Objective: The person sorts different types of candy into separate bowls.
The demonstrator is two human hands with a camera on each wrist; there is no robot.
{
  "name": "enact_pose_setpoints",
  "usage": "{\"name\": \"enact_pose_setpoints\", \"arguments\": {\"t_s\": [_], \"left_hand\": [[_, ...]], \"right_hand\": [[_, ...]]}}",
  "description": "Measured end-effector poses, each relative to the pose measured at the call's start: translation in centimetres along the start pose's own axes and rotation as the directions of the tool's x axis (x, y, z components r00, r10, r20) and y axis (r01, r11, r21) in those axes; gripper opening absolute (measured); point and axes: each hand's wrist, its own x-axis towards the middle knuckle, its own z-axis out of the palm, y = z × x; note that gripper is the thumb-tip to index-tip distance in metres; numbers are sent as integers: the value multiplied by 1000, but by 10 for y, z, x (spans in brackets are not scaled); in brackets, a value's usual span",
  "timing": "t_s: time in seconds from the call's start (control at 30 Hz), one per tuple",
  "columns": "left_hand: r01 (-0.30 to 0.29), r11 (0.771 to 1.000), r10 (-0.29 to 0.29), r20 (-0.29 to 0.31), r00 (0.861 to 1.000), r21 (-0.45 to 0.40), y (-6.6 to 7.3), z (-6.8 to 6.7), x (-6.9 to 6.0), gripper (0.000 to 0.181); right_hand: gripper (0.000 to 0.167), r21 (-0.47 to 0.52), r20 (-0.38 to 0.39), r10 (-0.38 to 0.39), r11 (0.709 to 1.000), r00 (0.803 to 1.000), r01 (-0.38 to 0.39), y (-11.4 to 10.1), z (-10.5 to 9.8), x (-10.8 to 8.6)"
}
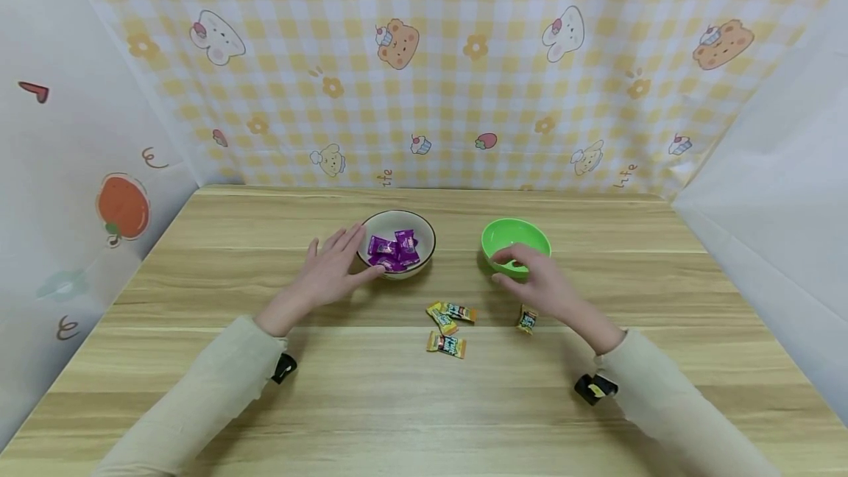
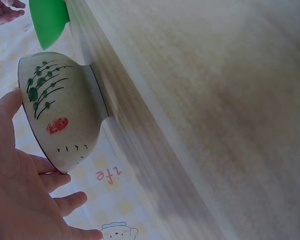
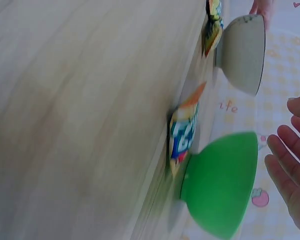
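The left hand (image 1: 329, 271) touches the rim of a cream bowl (image 1: 429, 256) with spread fingers; purple-wrapped candies (image 1: 406, 241) lie inside. In the left wrist view, that hand (image 2: 25, 185) has thumb and fingertips at the rim of the bowl (image 2: 65, 110), which shows a painted plant. The right hand (image 1: 539, 282) is over the near edge of a green bowl (image 1: 497, 234), fingers bent and thumb apart. In the right wrist view nothing shows between the fingers of that hand (image 3: 295, 160), beside the green bowl (image 3: 222, 185). Whether anything lies in the green bowl is hard to tell.
Several yellow-wrapped candies (image 1: 447, 344) lie on the wooden table (image 1: 371, 403) in front of and between the bowls. One more wrapped candy (image 1: 527, 319) lies just in front of the green bowl. A checked cloth (image 1: 437, 94) hangs behind the table's back edge.
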Motion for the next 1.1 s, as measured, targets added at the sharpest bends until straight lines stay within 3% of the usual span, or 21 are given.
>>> {"name": "enact_pose_setpoints", "arguments": {"t_s": [0.17,0.53,0.77,1.1], "left_hand": [[-2,1000,2,-6,1000,3,0,0,0,86],[-4,1000,4,-9,1000,0,-1,1,0,87],[-5,1000,5,-13,1000,9,-1,2,1,87],[3,1000,-3,-12,1000,11,-1,1,1,86]], "right_hand": [[30,-59,-34,-37,998,999,35,10,-9,-5],[50,-146,-54,41,988,998,-48,30,-29,-5],[62,-165,9,109,981,994,-106,43,-35,-10],[78,-195,114,205,964,972,-181,56,-39,-11]]}}
